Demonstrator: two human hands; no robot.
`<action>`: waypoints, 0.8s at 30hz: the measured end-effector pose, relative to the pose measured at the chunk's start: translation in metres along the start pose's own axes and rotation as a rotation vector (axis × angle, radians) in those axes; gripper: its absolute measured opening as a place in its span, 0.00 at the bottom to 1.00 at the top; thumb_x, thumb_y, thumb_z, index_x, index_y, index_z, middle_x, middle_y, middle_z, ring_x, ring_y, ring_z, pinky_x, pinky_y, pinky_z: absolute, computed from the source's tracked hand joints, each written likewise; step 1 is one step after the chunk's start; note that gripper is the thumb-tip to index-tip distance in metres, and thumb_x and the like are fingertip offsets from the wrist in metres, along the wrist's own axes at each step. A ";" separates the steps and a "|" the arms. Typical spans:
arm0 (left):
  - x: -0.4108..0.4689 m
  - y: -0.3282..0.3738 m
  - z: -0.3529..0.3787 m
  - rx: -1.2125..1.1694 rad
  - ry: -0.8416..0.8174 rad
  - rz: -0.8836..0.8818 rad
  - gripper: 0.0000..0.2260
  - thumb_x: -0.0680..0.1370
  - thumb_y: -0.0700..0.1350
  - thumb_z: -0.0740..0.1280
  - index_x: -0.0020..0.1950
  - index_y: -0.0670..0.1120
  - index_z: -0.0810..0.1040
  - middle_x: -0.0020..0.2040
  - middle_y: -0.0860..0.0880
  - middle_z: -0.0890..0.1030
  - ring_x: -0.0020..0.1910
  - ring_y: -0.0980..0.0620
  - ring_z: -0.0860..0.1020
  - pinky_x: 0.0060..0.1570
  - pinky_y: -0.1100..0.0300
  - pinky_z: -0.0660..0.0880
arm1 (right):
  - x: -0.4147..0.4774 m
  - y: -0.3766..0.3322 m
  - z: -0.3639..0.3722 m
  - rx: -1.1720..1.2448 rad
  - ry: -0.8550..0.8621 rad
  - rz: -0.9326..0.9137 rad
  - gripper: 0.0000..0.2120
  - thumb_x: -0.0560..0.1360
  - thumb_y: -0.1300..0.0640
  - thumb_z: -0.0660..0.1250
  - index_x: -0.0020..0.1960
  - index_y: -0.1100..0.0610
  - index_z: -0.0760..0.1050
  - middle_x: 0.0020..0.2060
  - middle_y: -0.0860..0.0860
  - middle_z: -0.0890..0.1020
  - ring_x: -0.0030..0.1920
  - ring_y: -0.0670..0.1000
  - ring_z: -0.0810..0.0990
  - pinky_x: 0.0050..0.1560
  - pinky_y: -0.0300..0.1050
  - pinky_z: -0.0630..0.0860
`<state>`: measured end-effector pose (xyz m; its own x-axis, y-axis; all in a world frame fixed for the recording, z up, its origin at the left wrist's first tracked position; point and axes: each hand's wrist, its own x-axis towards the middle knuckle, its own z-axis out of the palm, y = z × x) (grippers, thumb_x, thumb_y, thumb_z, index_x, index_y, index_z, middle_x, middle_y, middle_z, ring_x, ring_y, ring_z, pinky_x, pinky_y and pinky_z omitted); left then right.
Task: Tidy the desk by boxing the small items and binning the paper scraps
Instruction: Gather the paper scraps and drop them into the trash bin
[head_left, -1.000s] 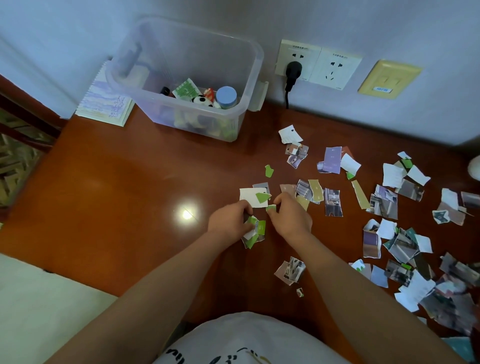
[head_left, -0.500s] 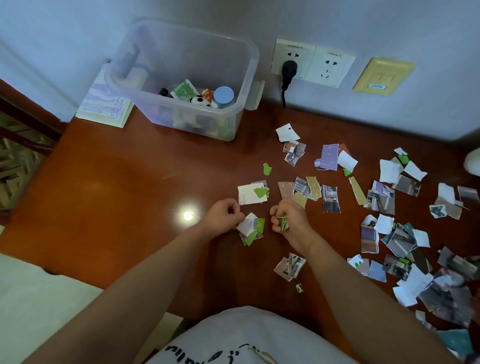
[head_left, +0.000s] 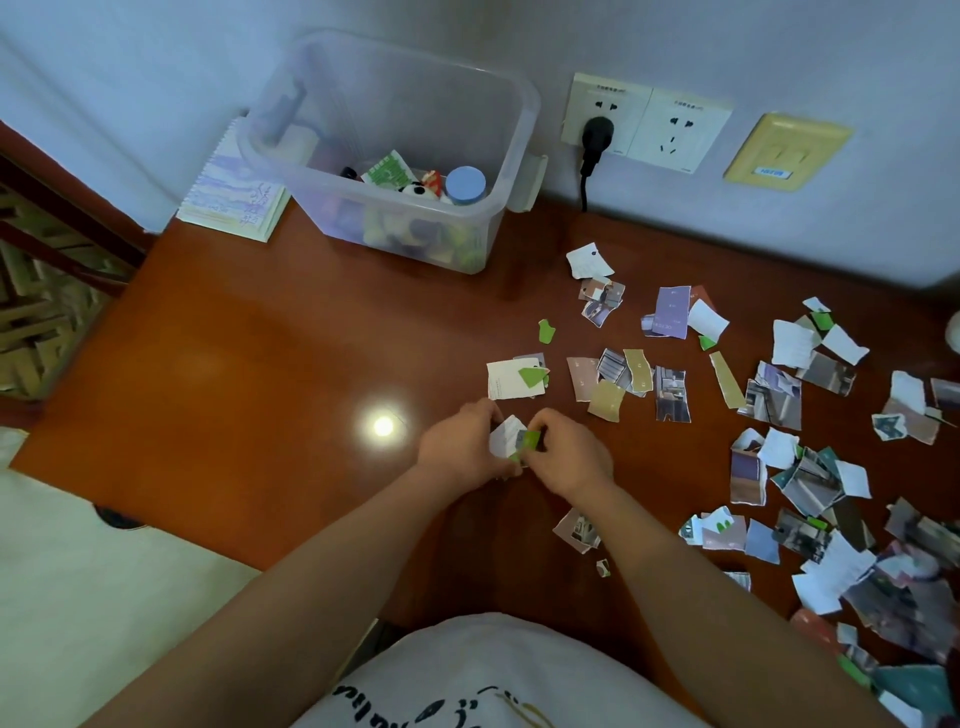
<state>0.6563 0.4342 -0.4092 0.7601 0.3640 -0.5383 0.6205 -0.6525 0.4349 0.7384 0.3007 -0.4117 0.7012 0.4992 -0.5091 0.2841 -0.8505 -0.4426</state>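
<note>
- The clear box (head_left: 337, 221) sits at 11 o'clock from the hands, well apart from them, against the wall. The small items (head_left: 415, 183) already lie inside it, so the boxing looks done.
- The left hand (head_left: 460, 448) is curled round a wad of scraps (head_left: 506, 437), gripping it from the 9 o'clock side just above the desk (head_left: 249, 389).
- The wad sits between the two hands, touching both. It is white paper with a green piece at its right edge.
- The right hand (head_left: 569, 453) has its fingers bent in and pinches the wad at the green piece from 3 o'clock.
- To do this step well, I judge the left hand should squeeze the wad tight so that no piece slips out. That frees the right hand to collect more.
- The nearest piece is a white scrap (head_left: 506, 379) at 12 o'clock, just beyond the fingertips.
- The loose scraps (head_left: 769, 395) fan out from 1 to 4 o'clock, growing thicker toward the desk's right edge.
- No bin is in view.
</note>
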 end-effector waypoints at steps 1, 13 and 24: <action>-0.001 0.001 0.002 0.056 0.020 0.015 0.26 0.64 0.58 0.77 0.55 0.52 0.70 0.54 0.54 0.75 0.49 0.51 0.77 0.40 0.57 0.71 | 0.000 -0.001 0.001 -0.006 0.011 -0.004 0.06 0.73 0.51 0.69 0.45 0.47 0.71 0.36 0.45 0.75 0.42 0.52 0.77 0.33 0.43 0.64; -0.002 -0.002 0.004 -0.021 -0.005 0.019 0.10 0.73 0.52 0.71 0.49 0.51 0.73 0.49 0.50 0.77 0.47 0.48 0.76 0.39 0.58 0.67 | -0.008 0.014 -0.016 1.246 -0.092 0.305 0.10 0.69 0.71 0.51 0.37 0.59 0.66 0.31 0.56 0.72 0.24 0.50 0.63 0.24 0.36 0.56; -0.004 0.013 -0.005 -0.998 -0.182 -0.169 0.12 0.80 0.37 0.63 0.61 0.48 0.74 0.46 0.49 0.78 0.34 0.58 0.77 0.29 0.67 0.74 | -0.003 0.003 -0.031 1.292 -0.094 0.268 0.20 0.79 0.52 0.60 0.29 0.56 0.67 0.27 0.51 0.72 0.23 0.47 0.66 0.22 0.36 0.56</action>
<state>0.6622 0.4281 -0.3978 0.6583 0.2390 -0.7138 0.6579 0.2780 0.6999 0.7571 0.2912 -0.3885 0.5750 0.3957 -0.7161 -0.7156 -0.1812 -0.6746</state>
